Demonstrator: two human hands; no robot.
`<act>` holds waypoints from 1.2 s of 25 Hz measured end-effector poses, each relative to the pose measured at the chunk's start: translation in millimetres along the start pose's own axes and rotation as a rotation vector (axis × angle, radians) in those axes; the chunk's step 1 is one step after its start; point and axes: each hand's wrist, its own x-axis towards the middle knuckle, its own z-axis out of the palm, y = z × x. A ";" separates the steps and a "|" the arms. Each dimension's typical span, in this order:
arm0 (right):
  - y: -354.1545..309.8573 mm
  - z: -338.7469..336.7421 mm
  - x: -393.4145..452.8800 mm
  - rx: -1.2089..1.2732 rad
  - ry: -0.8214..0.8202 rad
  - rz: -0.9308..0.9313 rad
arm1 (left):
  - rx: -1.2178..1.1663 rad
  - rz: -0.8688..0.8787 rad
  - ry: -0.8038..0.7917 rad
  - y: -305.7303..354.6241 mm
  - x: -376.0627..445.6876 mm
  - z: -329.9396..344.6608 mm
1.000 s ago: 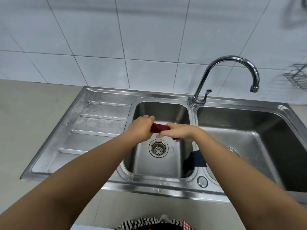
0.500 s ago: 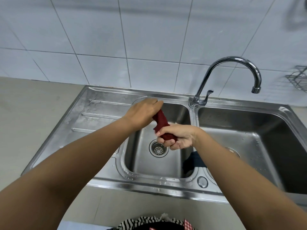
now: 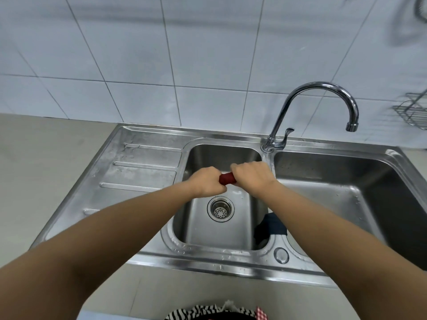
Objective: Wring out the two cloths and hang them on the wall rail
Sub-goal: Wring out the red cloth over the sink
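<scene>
Red cloth [image 3: 227, 178] rolled tight, horizontal, above the left basin [image 3: 221, 234], just a short bit showing btw the fists. Left hand [image 3: 206, 184] clamped round its 9 o'clock end, right hand [image 3: 253, 176] round its 3 o'clock end, knuckles up. Drain strainer [image 3: 220, 209] at 6 o'clock of the cloth. Dark blue cloth [image 3: 271, 228] draped over the basin divider at approx 4 o'clock, partly hidden by right forearm. Faucet [image 3: 307, 105] at 1 o'clock; wire rack [image 3: 413, 113] on tiled wall at 2 o'clock.
</scene>
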 end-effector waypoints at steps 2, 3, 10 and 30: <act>3.5 7.3 1.2 -0.003 0.115 -0.055 | -0.554 -0.110 -0.074 3.1 -10.8 12.8; 3.2 11.2 1.7 -0.006 0.144 -0.077 | -0.772 -0.156 -0.101 4.1 -16.2 19.2; 0.6 6.9 1.8 0.180 0.427 -0.115 | -1.488 -0.228 -0.187 14.4 -26.6 33.1; 22.4 6.5 12.8 0.742 0.290 0.209 | -0.995 -0.215 0.120 -22.1 5.8 -0.5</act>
